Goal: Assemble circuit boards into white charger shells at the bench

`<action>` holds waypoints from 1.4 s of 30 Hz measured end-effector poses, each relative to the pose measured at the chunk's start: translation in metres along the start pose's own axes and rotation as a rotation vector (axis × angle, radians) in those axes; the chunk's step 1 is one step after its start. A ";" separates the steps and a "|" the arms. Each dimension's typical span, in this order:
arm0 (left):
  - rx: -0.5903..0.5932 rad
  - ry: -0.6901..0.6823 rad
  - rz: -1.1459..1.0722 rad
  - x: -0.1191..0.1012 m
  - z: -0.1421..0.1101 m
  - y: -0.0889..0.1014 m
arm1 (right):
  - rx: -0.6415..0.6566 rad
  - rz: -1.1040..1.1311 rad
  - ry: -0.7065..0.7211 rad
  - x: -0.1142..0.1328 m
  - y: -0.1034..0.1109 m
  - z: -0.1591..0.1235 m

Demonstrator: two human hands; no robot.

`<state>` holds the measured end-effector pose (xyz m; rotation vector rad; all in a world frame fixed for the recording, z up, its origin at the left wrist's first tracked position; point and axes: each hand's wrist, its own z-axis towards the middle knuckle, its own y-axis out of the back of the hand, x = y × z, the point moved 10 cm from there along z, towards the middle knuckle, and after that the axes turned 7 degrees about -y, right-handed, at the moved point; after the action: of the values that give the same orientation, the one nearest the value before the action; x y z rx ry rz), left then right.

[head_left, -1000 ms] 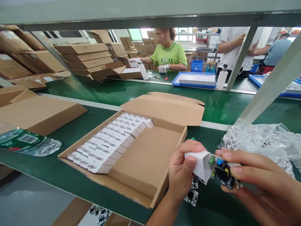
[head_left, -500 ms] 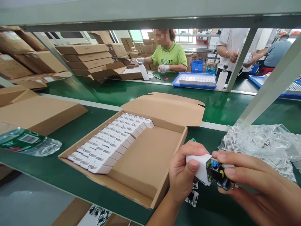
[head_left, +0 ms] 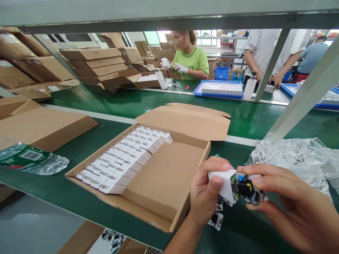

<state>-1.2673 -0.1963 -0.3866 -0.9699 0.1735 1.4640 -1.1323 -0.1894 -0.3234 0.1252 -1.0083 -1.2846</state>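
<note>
My left hand (head_left: 205, 188) grips a small white plastic housing (head_left: 224, 183) between thumb and fingers. My right hand (head_left: 286, 204) pinches a small circuit board (head_left: 247, 188) with blue, yellow and black parts, its end partly inside the housing's open mouth. Both hands hover over the green belt (head_left: 238, 233), just right of an open cardboard box (head_left: 164, 176). Rows of white housings (head_left: 124, 160) fill the box's left half. More loose circuit boards (head_left: 215, 220) lie on the belt under my left hand.
A clear plastic bag (head_left: 293, 158) of small parts lies at right. A plastic bottle (head_left: 31, 158) and closed cartons (head_left: 45, 127) sit at left. Across the belt a person in a green shirt (head_left: 190, 61) works beside a blue tray (head_left: 219, 90). A slanted metal post (head_left: 304, 95) stands at right.
The circuit board has slid slightly further into the white housing. The person across the belt has raised both gloved hands.
</note>
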 end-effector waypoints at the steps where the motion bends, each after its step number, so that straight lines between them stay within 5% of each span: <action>1: -0.002 0.004 -0.002 0.001 0.000 0.000 | -0.004 0.001 -0.002 0.000 0.000 0.001; 13: -0.165 0.114 0.081 0.015 -0.008 0.014 | -0.071 -0.270 0.147 0.007 -0.007 0.002; 19: -0.401 0.467 -0.042 0.050 -0.022 0.024 | -0.060 -0.424 0.220 -0.011 -0.041 0.008; 24: -0.468 0.729 -0.224 0.074 -0.034 0.011 | -0.347 -0.395 0.343 -0.018 -0.035 -0.004; 28: -0.571 0.888 -0.248 0.084 -0.049 0.008 | -0.345 -0.415 0.411 -0.016 -0.033 -0.005; 37: -0.340 0.798 -0.125 0.088 -0.043 0.004 | -0.289 -0.382 0.307 -0.020 -0.023 0.005; 42: -0.173 0.624 -0.053 0.073 -0.035 -0.002 | -0.296 -0.341 0.281 -0.019 -0.015 0.007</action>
<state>-1.2381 -0.1636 -0.4542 -1.5427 0.4745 1.1010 -1.1468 -0.1755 -0.3390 0.2495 -0.5624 -1.6600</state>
